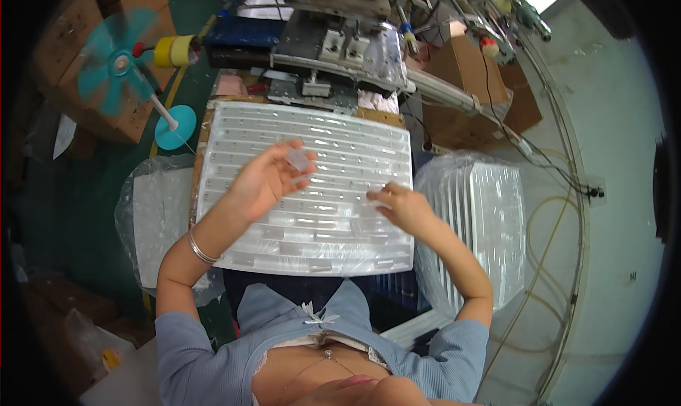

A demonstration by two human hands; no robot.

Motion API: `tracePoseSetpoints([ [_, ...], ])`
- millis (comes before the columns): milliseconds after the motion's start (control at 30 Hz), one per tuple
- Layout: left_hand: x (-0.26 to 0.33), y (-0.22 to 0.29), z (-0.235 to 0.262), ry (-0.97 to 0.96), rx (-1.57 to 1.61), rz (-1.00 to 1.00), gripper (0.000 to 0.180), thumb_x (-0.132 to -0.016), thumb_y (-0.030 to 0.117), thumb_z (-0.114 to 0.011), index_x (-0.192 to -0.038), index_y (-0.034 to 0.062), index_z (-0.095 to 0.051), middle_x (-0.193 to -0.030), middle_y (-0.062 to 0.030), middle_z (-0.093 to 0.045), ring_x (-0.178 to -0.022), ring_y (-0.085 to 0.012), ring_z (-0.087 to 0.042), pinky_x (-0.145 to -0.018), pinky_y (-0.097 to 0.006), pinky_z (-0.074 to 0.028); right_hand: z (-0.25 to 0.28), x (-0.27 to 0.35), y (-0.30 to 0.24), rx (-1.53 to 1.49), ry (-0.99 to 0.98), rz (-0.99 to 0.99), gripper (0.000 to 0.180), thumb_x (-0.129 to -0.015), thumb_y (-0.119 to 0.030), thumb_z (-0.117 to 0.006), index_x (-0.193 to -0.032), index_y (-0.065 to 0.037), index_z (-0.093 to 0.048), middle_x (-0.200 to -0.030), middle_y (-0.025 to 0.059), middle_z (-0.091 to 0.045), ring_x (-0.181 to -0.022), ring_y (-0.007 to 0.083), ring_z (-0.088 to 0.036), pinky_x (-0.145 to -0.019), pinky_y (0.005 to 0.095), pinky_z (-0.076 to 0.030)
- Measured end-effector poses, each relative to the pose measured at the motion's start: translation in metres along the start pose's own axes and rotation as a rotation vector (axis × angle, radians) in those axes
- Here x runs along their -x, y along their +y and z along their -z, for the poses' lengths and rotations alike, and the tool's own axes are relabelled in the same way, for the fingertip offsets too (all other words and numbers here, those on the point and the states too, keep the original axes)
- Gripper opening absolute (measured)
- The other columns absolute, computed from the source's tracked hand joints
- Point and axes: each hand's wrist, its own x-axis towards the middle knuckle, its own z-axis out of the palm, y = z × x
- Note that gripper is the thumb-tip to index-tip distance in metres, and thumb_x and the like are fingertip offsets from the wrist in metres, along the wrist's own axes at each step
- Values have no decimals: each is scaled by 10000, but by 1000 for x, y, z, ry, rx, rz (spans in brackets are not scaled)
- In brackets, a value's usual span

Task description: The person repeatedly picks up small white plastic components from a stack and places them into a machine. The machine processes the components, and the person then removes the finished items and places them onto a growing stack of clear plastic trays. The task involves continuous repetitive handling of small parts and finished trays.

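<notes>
A clear plastic blister tray [319,136] with long rows of slots lies in front of me on the work surface. My left hand [266,179] is raised above its left half and holds a small clear plastic piece [299,160] between the fingertips. My right hand [401,206] rests on the tray's right side, fingers pinched on another small clear piece [374,204] at a slot. Several small clear pieces sit in the nearer rows of the tray.
A stack of similar trays in a plastic bag [489,214] stands at my right. Another bagged white stack [152,214] lies at my left. A machine [340,44] sits beyond the tray, cardboard boxes [468,72] beside it. A teal fan [117,62] spins at far left. Cables [560,214] run along the floor at right.
</notes>
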Motion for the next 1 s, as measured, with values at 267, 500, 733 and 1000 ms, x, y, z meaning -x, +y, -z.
tracePoseSetpoints([
  [267,-9,-27,-3,58,-59,101,193,-804,54,-465,-990,48,-518,-995,-133,-578,-976,-252,-591,-817,-402,-514,-48,8,2,245,-66,241,239,-784,-75,-525,-982,-181,-606,-863,40,-573,-805,212,-616,-600,348,-523],
  [500,4,-14,-19,-153,-554,-25,222,-716,-52,-466,-916,7,-545,-934,-107,-586,-915,-185,-574,-805,-315,-496,-1,-16,4,-193,126,113,268,-699,-75,-687,-928,-105,-550,-847,77,-562,-686,204,-612,-550,326,-496],
  [733,-9,-4,-8,25,-1622,-564,203,-763,12,-523,-962,17,-562,-921,-114,-560,-840,-231,-583,-712,-340,-478,18,-59,61,-1089,492,-328,242,-809,-25,-625,-1046,-28,-575,-1029,56,-559,-783,111,-590,-646,253,-533],
  [1000,-122,72,-54,459,-2166,-1250,437,-799,356,-630,-1168,130,-570,-1041,-144,-558,-811,-301,-591,-665,-381,-465,37,-88,57,-1135,667,-276,210,-838,-26,-612,-1046,-16,-585,-1169,86,-541,-959,151,-603,-724,265,-543],
])
